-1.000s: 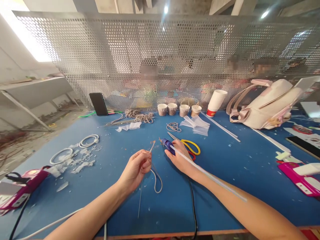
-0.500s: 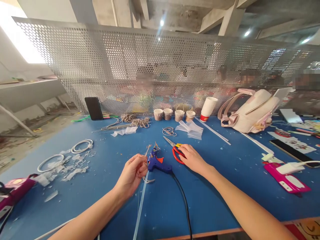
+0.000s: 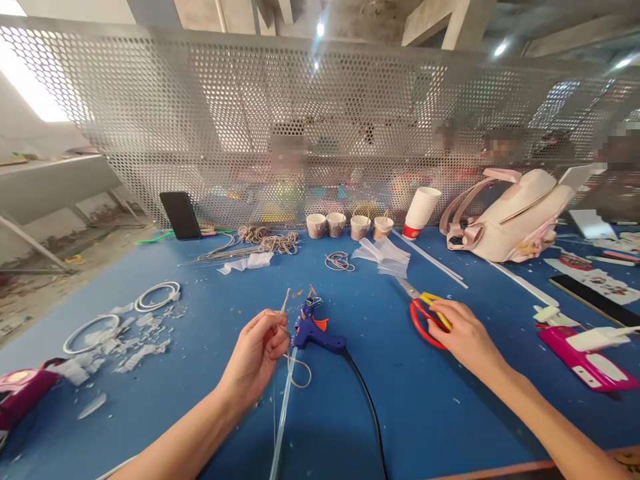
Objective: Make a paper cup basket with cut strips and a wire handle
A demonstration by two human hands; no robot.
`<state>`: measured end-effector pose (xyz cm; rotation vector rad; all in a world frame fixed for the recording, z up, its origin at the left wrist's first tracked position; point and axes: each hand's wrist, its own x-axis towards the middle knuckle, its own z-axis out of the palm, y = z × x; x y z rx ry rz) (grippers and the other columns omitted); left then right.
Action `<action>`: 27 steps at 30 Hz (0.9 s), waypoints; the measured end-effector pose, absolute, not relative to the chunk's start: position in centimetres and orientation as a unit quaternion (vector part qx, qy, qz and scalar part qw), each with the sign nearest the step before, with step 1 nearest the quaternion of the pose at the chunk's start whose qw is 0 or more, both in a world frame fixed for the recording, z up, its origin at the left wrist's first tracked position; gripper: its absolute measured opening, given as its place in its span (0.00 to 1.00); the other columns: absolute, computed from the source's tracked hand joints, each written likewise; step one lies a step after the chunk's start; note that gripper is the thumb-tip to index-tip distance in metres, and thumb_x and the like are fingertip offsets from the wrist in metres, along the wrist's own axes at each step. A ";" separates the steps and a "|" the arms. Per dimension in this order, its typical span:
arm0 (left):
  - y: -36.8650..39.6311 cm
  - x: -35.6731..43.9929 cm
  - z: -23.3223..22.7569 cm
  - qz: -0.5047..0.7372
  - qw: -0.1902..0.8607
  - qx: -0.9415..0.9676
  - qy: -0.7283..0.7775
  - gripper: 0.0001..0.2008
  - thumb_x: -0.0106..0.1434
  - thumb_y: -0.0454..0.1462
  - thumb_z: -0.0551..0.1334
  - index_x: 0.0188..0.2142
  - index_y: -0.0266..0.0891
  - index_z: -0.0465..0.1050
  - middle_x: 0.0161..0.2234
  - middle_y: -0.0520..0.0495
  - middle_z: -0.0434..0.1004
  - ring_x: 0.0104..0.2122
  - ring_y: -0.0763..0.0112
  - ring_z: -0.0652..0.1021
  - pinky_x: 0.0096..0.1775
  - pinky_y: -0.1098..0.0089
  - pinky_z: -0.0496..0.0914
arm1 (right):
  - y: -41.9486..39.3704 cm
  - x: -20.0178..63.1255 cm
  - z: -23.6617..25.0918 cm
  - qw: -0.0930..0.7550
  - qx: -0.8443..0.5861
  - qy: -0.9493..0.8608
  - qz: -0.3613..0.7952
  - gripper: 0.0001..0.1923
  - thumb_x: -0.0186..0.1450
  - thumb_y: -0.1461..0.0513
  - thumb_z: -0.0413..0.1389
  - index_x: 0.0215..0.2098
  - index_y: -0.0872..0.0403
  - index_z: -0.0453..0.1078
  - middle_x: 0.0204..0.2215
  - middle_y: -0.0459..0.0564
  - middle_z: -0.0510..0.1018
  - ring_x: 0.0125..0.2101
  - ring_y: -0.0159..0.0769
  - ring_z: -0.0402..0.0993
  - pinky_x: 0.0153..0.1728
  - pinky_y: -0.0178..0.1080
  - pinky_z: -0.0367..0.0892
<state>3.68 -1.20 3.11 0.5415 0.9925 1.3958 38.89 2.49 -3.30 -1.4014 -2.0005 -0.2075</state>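
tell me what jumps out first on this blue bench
The blue glue gun lies mid-table on the blue table, its black cord trailing toward the near edge. Just left of it, the left hand pinches a thin cord and wire. To the right, the right hand rests on red-and-yellow scissors.

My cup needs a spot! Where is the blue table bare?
Bare blue lies between the glue gun and the scissors, and along the near edge right of the black cord. It is crowded by the white scraps and the paper cups.
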 end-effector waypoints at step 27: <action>-0.5 3.1 3.7 0.638 0.598 0.218 0.433 0.08 0.46 0.31 0.67 0.19 0.34 0.67 0.21 0.54 0.65 0.15 0.86 0.57 0.14 0.81 0.53 | 4.2 27.1 -2.4 0.346 -0.514 -0.774 0.132 0.15 0.69 0.56 0.44 0.40 0.56 0.69 0.31 0.50 0.78 0.29 0.35 0.74 0.32 0.35 0.67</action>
